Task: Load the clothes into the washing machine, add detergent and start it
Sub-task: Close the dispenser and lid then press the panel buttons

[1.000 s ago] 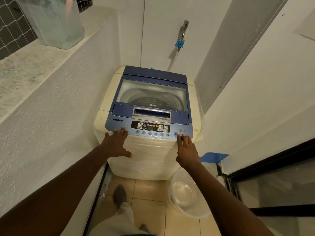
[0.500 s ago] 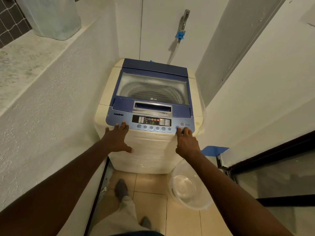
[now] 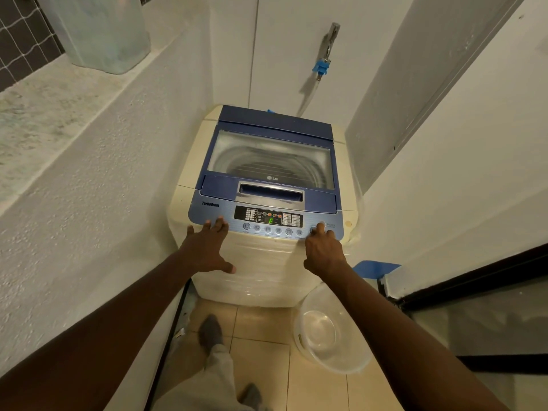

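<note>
Blue control panel [image 3: 267, 223] of the washing machine [image 3: 261, 262] lies under both my hands. My left hand [image 3: 207, 250] rests spread and empty at its left end; my right hand [image 3: 323, 250] holds nothing, fingertips [image 3: 321, 226] on the right-end buttons. Packed so closely, a neighbouring button could get pressed.

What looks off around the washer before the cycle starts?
Nothing spilled or broken shows. The washer has its lid shut and display lit; the right hand is at the buttons. Only an empty clear basin sits on the floor against its front corner.
</note>
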